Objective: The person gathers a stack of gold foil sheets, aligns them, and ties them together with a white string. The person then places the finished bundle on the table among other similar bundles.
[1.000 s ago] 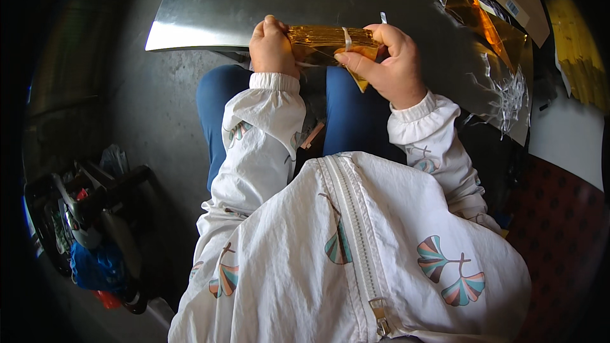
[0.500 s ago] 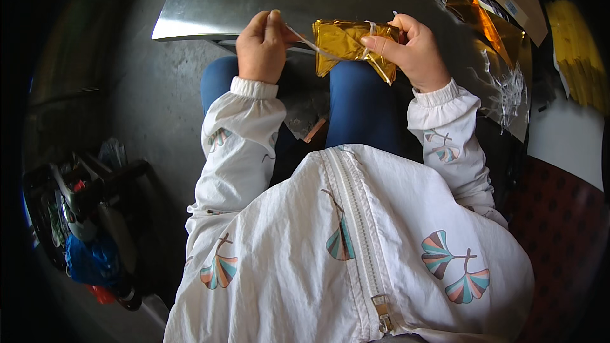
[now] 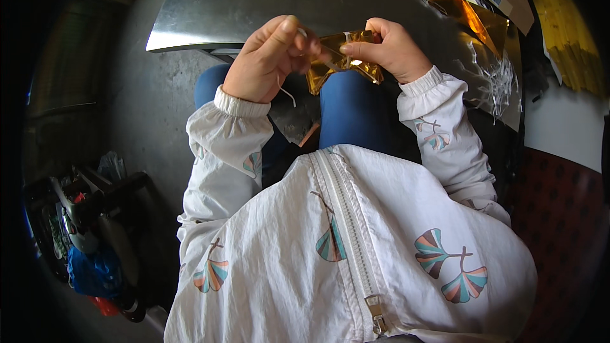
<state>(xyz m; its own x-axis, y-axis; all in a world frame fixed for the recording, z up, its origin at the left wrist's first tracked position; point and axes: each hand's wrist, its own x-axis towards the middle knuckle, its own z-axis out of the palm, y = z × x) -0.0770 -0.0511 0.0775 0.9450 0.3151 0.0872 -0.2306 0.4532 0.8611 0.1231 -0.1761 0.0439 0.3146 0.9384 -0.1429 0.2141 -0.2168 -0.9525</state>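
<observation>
At twelve o'clock, just above the blue-clad right knee [image 3: 356, 108], the right hand [image 3: 397, 51] has its grip pinched on a folded gold foil bundle [image 3: 343, 59]. The left hand [image 3: 267, 57], at eleven o'clock, grips a thin white tie [image 3: 290, 94], one end dangling; toward two o'clock a gold sheet [image 3: 473, 19] and tangled white strands [image 3: 499, 86] lie on the bench [image 3: 254, 0].
</observation>
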